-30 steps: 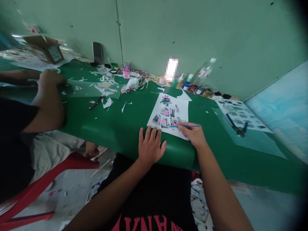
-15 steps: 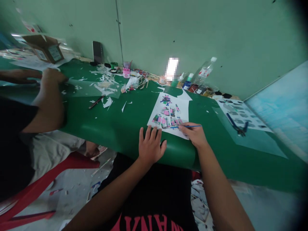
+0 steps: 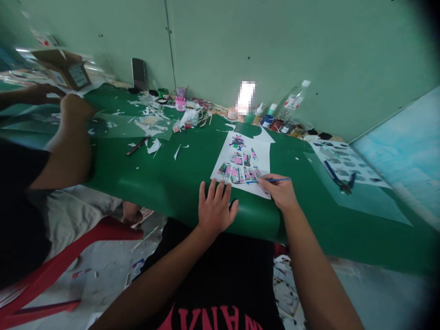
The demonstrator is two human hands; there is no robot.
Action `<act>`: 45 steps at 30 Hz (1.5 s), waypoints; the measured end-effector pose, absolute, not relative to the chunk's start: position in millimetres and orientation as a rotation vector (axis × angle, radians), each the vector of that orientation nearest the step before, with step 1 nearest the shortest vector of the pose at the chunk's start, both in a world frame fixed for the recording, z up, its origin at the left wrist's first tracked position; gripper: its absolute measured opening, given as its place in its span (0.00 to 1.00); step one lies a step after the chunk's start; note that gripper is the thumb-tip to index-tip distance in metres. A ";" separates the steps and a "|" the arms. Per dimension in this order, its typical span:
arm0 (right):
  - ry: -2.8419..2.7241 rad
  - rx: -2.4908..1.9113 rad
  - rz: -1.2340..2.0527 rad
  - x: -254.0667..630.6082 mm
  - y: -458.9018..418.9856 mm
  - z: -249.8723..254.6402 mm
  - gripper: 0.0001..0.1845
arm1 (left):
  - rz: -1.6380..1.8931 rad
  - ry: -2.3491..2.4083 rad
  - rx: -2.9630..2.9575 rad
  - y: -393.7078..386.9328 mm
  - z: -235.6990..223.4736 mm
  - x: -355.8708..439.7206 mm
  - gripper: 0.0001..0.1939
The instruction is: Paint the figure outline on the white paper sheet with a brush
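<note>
A white sheet of paper [image 3: 223, 158] with painted pink, green and dark cut-out-like shapes lies on the green table [image 3: 165, 178]. My right hand [image 3: 280, 190] is closed around a thin blue paintbrush [image 3: 283, 179], held low and almost level. Its tip points left over the bottom row of shapes; whether it touches the paper I cannot tell. My left hand [image 3: 216, 208] lies flat with spread fingers at the table's front edge, fingertips by the sheet's lower left corner.
Paint jars [image 3: 266, 121] and a clear bottle [image 3: 295, 98] line the wall. Blue-handled pliers [image 3: 340, 181] rest on a sheet at right. Paper scraps and a dark stick [image 3: 137, 145] lie left. Another person's hands [image 3: 74, 107] work near a cardboard box [image 3: 67, 71].
My right hand and the paintbrush have shifted slightly to the right. My left hand stays in place. At the left, the other person's far hand has risen a little.
</note>
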State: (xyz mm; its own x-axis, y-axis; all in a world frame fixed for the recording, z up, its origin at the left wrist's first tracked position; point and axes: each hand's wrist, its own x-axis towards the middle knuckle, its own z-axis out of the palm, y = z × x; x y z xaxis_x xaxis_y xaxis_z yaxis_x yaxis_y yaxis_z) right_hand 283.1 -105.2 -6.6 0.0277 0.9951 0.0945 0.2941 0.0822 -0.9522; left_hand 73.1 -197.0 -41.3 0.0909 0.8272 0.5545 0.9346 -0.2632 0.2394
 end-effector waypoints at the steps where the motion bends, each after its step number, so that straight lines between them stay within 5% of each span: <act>1: -1.428 -1.373 0.963 283.1 -105.4 -6.3 0.17 | -0.910 -1.792 -2.185 -197.0 -41.1 73.2 0.26; 45: -1.427 -1.369 0.963 283.9 -101.3 -11.4 0.18 | -0.898 -1.780 -2.177 -196.7 -41.1 74.0 0.26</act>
